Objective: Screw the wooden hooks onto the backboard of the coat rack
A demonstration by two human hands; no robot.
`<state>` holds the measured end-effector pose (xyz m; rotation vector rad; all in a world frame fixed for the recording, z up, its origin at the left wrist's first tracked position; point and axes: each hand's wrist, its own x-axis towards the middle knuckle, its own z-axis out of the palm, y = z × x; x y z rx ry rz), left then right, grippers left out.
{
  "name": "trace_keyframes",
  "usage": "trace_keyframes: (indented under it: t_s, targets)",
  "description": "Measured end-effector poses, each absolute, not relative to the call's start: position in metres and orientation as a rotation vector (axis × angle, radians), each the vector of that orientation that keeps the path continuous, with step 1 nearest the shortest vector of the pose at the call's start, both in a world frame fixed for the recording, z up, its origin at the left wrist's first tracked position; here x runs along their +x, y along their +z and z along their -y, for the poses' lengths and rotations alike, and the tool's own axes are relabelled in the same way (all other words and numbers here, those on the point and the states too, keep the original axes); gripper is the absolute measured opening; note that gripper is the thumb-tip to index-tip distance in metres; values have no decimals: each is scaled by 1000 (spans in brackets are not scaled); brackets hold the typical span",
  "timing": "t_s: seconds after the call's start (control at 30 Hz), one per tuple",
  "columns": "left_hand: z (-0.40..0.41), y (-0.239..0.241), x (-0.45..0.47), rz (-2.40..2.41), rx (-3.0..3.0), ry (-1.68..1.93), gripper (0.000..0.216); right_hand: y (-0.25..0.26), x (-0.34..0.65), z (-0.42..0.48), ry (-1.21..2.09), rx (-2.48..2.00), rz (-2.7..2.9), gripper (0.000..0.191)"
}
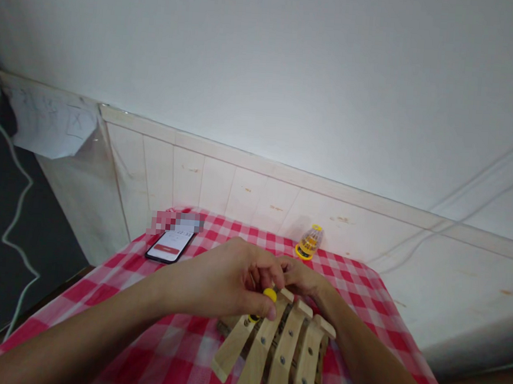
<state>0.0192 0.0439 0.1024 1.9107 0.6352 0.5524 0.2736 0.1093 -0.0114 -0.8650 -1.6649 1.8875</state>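
A wooden rack of several flat slats (pixel 277 350) joined with screws lies on the red and white checked tablecloth (pixel 172 363) in front of me. My left hand (pixel 227 281) is closed in a pinch around a small yellow-handled tool (pixel 266 299) that points down at the slats' upper ends. My right hand (pixel 300 278) rests curled on the far ends of the slats, holding the rack.
A phone (pixel 170 245) with a lit screen lies at the table's far left. A small yellow and clear holder of tool bits (pixel 309 242) stands at the far edge by the tiled wall. A white cable (pixel 15 208) hangs at the left.
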Motion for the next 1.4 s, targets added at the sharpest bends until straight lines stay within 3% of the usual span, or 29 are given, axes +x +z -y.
trace_keyframes:
  t_s: [0.53,1.1,1.4]
  targets:
    - [-45,102,17,-642,1908,510,13,0,271,-102,1905,-909,1637,37]
    - [-43,101,21,-553,2202,684,22,-7,271,-107,1898,-885,1685,44]
    - [-45,103,20,-473,2169,615,18,-1,272,-101,1884,-929,1660,33]
